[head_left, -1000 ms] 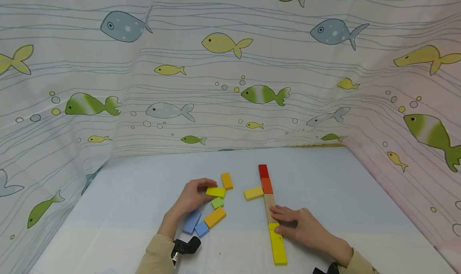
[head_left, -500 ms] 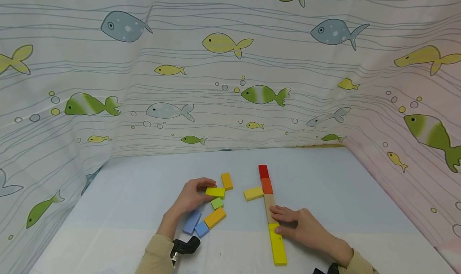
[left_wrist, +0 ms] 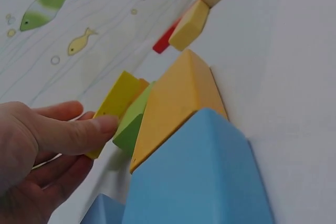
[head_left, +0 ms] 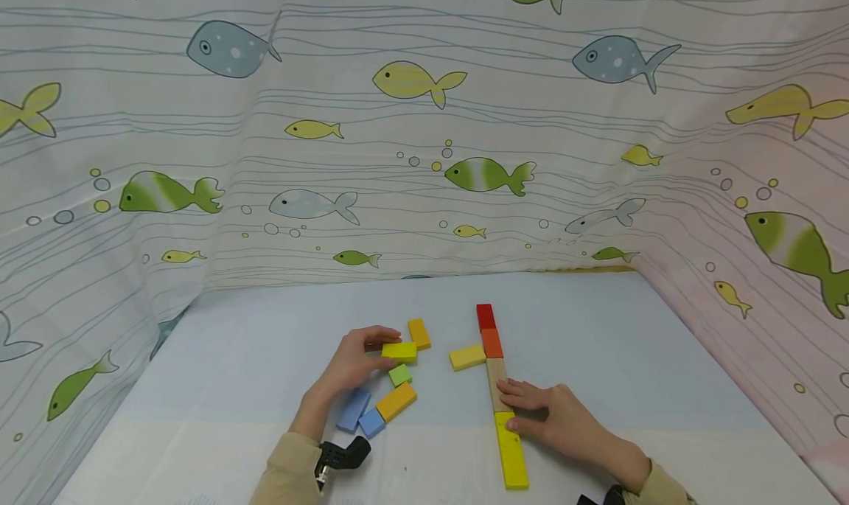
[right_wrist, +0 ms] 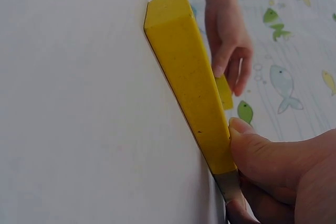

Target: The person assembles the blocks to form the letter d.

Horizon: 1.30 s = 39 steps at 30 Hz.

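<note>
In the head view my left hand pinches a bright yellow block between thumb and fingers. A small light green block lies just below it, and an orange-yellow block is at its upper right. My right hand rests on a straight row of blocks, fingertips on the plain wooden block and thumb on the long yellow block. Farther up the row come an orange-red block and a red block. A pale yellow block juts left from the row.
Below my left hand, another orange-yellow block meets a small blue block, beside a longer blue block. Behind the white table hangs a fish-patterned cloth, which also covers both sides.
My left hand has shifted the bright yellow block very slightly right and away from me. The right hand and the row of blocks stay where they were.
</note>
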Tool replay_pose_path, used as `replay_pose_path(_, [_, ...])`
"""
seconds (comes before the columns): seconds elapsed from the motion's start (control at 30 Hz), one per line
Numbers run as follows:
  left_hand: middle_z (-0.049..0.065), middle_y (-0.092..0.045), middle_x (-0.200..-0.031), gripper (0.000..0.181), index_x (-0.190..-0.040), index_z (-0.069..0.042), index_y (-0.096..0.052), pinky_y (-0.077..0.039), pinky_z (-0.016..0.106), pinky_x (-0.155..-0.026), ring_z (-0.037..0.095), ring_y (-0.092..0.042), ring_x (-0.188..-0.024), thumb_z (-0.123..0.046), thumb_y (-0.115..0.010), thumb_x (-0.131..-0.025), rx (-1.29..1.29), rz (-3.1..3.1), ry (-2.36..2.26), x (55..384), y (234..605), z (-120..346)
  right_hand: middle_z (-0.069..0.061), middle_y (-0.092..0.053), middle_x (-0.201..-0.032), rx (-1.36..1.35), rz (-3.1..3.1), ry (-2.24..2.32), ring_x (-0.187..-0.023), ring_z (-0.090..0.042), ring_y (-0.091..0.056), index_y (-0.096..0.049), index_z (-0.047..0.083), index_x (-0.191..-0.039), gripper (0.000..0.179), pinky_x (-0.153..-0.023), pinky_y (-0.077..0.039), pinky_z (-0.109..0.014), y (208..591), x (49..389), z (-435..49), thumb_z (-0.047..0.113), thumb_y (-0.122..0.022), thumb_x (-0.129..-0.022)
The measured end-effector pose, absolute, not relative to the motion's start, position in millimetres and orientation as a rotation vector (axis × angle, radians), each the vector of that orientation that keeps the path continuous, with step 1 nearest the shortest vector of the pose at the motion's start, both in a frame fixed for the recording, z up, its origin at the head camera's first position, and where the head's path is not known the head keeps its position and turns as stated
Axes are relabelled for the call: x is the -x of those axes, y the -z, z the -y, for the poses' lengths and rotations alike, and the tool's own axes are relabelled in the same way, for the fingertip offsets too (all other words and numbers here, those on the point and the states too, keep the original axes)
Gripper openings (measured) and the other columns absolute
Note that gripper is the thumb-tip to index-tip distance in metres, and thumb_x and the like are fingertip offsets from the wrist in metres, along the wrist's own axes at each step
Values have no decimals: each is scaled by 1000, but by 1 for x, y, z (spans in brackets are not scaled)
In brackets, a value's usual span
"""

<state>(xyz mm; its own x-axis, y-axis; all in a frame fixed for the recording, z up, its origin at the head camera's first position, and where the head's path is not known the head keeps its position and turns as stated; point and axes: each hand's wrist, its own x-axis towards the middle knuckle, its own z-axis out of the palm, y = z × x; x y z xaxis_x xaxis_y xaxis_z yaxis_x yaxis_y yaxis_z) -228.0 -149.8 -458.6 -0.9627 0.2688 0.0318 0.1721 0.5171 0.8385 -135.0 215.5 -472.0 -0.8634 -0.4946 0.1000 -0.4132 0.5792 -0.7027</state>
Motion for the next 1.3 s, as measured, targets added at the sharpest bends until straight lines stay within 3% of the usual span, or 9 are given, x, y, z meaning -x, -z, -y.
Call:
replay_pose_path(0.5, [-3, -71, -116, 39, -119, -16, -70, -53, 40, -97, 18, -64, -107, -12, -81, -82, -440, -2662, -1456, 216, 456, 135, 6, -59, -140, 802, -2678, 1159, -134, -25, -53, -67, 12, -130, 57, -106, -47, -43, 474, 137, -214, 50, -70, -88])
replay_pose_path(0.93, [2, -72, -111, 35, -117, -6, -68, -56, 37, -91, 22, -66, -103, -9, -80, -84, -525, -2741, -1462, 191, 453, 115, 11, -57, -141, 759, -2703, 1113, -135, -23, -52, -66, 14, -131, 56, -106, -45, -48, 476, 138, -215, 50, -71, -87])
replay_pose_path(1.3, [2, -72, -113, 37, -119, -7, -68, -56, 36, -91, 20, -66, -103, -10, -79, -84, -606, -2764, -1408, 187, 460, 103, 11, -57, -141, 736, -2704, 1116, -136, -22, -51, -66, 14, -131, 56, -107, -45, -48, 473, 137, -215, 49, -72, -87])
